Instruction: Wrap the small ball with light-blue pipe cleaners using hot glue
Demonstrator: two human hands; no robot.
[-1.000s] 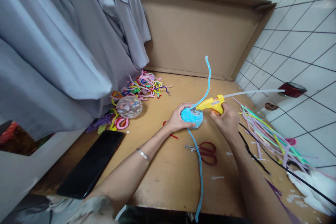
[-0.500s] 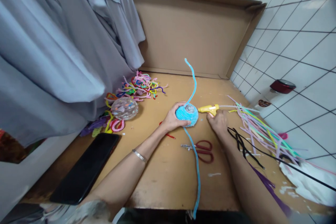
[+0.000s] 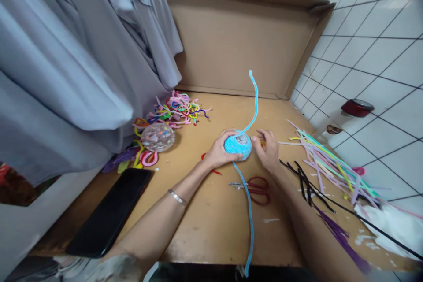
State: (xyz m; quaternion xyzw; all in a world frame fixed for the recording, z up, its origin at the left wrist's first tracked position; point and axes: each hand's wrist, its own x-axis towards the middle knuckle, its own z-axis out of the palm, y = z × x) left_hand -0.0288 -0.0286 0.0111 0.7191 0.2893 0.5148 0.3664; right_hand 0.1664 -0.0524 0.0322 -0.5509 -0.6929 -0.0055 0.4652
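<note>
My left hand is closed around a ball wrapped in light-blue pipe cleaner, which it holds low over the table. A bare, greyish patch shows on the ball's upper right. One blue end curves up from the ball; another blue length runs down past the table's front edge. My right hand is just right of the ball, fingers apart, seemingly gripping nothing. The yellow glue gun is mostly hidden behind it, its glue stick poking out to the right. Red-handled scissors lie below the ball.
To the left are a clear speckled ball, a heap of coloured pipe cleaner pieces and a black phone. Straight pipe cleaners, black strands and a red-lidded jar are on the right. A cardboard panel stands behind.
My right hand has come off the glue gun's handle and moved left toward the ball, its fingers opening. The ball has turned slightly, so its upper blue end leans farther right.
</note>
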